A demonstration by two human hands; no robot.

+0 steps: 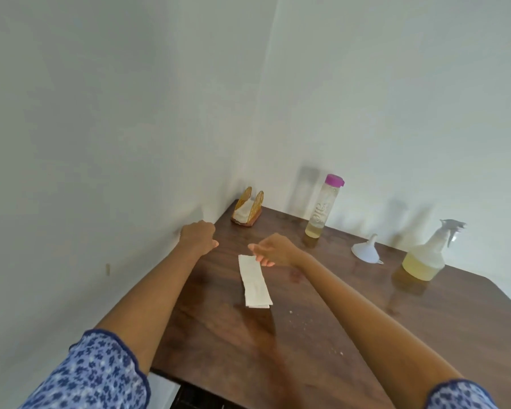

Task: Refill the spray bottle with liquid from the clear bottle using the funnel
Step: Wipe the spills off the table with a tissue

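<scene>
Refill seems unstarted: either side of the funnel (pixel 366 251), spray bottle (pixel 424 259) and clear bottle (pixel 321 208) stand capped; left hand (pixel 197 235) grip curled empty, right hand (pixel 273 249) grip loosely spread.

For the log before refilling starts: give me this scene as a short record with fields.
clear bottle: upright by the wall, purple cap on, a little yellowish liquid inside
funnel: wide end down on the table, spout up, between both bottles
spray bottle: upright, trigger head on, partly filled
paper towel: folded, flat on the table
left hand: fingers curled, empty, at the table's left edge
right hand: loosely curled above the towel's far end, empty
</scene>
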